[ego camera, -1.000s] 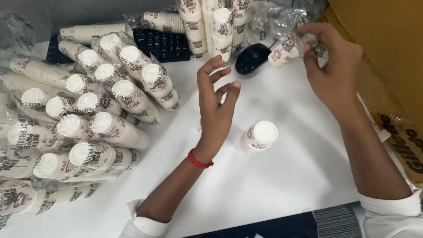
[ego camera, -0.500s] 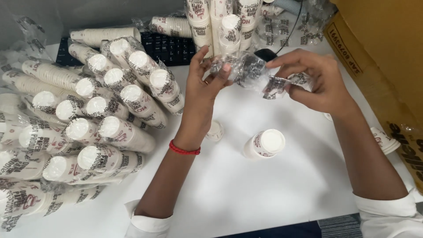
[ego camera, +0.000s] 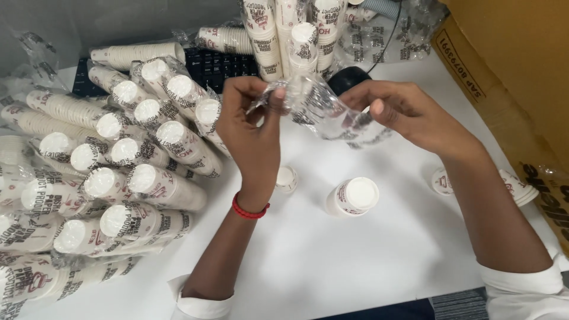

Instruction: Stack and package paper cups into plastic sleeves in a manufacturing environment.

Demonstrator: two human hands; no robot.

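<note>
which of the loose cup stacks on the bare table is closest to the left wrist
The small cup stack just right of the left hand wrist; the wider one and the one behind the right forearm stand farther off.

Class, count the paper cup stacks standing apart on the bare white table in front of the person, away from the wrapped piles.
3: one small stack beside the left wrist, one between the forearms, one lying behind the right forearm, partly hidden.

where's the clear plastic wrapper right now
In the head view, the clear plastic wrapper is stretched between the left hand and right hand, above the white table.
</note>
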